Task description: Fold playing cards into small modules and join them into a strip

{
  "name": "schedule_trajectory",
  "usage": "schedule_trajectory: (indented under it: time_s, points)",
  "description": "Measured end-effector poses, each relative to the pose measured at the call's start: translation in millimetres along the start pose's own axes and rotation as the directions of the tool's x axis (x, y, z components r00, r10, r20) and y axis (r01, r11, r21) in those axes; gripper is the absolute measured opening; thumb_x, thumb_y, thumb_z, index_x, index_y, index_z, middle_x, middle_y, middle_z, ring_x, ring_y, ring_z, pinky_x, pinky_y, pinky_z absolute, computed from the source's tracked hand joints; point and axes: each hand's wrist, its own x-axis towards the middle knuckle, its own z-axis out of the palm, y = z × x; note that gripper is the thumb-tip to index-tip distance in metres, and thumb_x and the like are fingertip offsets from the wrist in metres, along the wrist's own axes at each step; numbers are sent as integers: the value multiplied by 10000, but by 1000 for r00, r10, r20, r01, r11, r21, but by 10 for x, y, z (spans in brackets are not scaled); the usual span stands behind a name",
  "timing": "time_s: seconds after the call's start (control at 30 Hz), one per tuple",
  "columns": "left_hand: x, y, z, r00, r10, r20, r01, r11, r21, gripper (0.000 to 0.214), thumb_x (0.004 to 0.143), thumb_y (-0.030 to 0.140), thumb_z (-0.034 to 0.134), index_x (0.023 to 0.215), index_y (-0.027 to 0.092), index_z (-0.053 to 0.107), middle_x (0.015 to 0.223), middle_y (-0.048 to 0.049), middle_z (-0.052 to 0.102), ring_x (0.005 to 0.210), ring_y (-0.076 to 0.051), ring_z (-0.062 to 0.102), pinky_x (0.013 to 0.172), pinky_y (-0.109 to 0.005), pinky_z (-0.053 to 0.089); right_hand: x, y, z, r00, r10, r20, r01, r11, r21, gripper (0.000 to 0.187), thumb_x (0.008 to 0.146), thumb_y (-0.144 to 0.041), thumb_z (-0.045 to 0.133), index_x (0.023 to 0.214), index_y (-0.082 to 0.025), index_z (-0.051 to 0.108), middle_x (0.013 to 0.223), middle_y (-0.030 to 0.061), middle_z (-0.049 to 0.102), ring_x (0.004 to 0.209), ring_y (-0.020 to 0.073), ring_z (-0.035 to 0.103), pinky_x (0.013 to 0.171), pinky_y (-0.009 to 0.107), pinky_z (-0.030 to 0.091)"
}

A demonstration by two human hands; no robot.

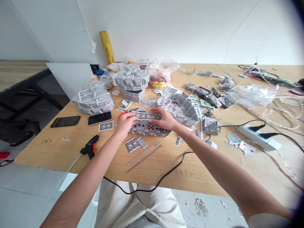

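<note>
My left hand (125, 124) and my right hand (164, 118) both grip a narrow strip of playing-card backs (143, 116). The strip stands on edge above a low, open structure built from playing cards (148, 132), with red-and-black card faces showing inside. A red-handled tool (121, 115), partly hidden, lies by my left fingers. Nearby, a curved grey-patterned card wall (182, 109) stands beyond my right hand. Two small card pieces (135, 144) lie below my hands, next to a wooden ruler (142, 157).
A black-and-red hot glue gun (90, 147) lies left on the wooden table (59, 148), near two phones (99, 118). Finished card boxes (131, 83) stand behind. Card scraps, plastic film (251, 96), a power strip (257, 137) and black cables spread rightward.
</note>
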Motion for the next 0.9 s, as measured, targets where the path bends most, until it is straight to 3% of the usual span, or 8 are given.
schedule_trajectory:
  time_s: [0.3,0.5,0.7,0.9]
  points:
    - [-25,33,-62,999,45,9,-45,999,-25,218,721,115,735,931,131,790,1032,-110,792,877,-206,769,961,-450,654,-26,-95,-34,999,-44,16,45,999,-7,563,818,-257,887,1323,-200,645,1362,146,744,1276,330,728,1106,518,574]
    - [-43,87,-277,985,166,-37,-166,986,25,298,720,223,772,1004,137,800,1067,-102,801,845,-197,755,911,-411,641,-47,-219,-64,996,-85,15,86,994,-73,551,842,-262,875,1334,-206,633,1387,144,737,1292,333,717,1110,529,567]
    - [145,100,-509,963,267,-34,-252,939,233,511,664,286,866,1142,127,782,910,-72,790,796,-217,738,831,-382,609,49,-169,-81,994,-78,-74,63,980,-187,526,855,-283,873,1326,-211,650,1336,153,761,1276,366,722,1121,587,552]
    - [273,4,-492,914,402,49,-373,788,489,363,665,186,851,1022,159,792,1176,-119,746,983,-260,736,966,-428,582,119,-3,-3,996,-81,-40,70,973,-221,553,867,-241,852,1382,-204,653,1388,149,738,1297,352,710,1134,563,552]
